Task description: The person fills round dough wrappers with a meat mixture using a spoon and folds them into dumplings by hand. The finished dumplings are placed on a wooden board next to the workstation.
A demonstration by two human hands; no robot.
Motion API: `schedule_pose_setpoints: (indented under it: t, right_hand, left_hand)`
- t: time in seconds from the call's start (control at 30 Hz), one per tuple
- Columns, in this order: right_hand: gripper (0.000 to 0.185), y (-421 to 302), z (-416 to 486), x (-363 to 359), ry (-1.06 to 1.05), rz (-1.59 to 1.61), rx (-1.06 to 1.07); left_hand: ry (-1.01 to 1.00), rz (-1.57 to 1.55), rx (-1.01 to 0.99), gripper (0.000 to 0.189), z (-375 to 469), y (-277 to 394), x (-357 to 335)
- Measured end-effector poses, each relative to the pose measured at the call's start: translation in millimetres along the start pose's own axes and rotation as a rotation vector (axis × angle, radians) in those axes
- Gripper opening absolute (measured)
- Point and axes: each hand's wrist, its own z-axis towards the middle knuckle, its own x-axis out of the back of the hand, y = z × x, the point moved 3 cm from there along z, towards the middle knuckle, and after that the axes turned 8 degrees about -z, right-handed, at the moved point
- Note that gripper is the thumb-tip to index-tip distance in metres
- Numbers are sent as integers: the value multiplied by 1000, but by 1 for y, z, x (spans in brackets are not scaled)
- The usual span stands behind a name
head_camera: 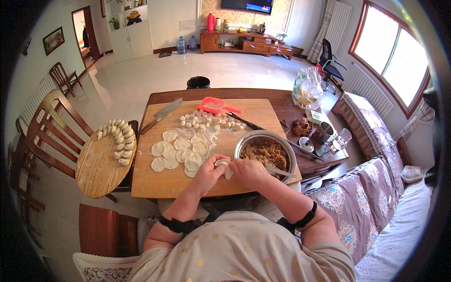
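Note:
Between the fingers of my left hand (211,172) and my right hand (249,171) is a folded dumpling (228,172), gripped from both sides above the front of a wooden board (151,185). Just right of it stands a metal bowl (294,159) of brown minced filling (265,151), with a flat metal spatula (282,172) resting across its rim. Round dough wrappers (170,161) lie in overlapping groups left of my hands. Behind them are small dough pieces (208,121) on scattered flour. My fingers partly hide the dumpling.
A cleaver (165,114), a red scoop (213,104) and dark chopsticks (246,121) lie on the board. Left, a round slatted tray (100,172) on a chair bears rows of dumplings (123,141). A plastic bag (307,88), a metal cup (323,132) and a glass jar (341,139) stand right.

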Motion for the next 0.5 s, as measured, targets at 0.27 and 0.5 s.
schedule_pose_setpoints:
  t: [0.27, 0.5]
  right_hand:
    - [22, -1, 1, 3, 96, -3, 62]
    - [26, -3, 1, -9, 122, 33, 25]
  left_hand:
    - [34, 82, -86, 40, 4, -3, -1]
    - [41, 187, -46, 35, 7, -9, 0]
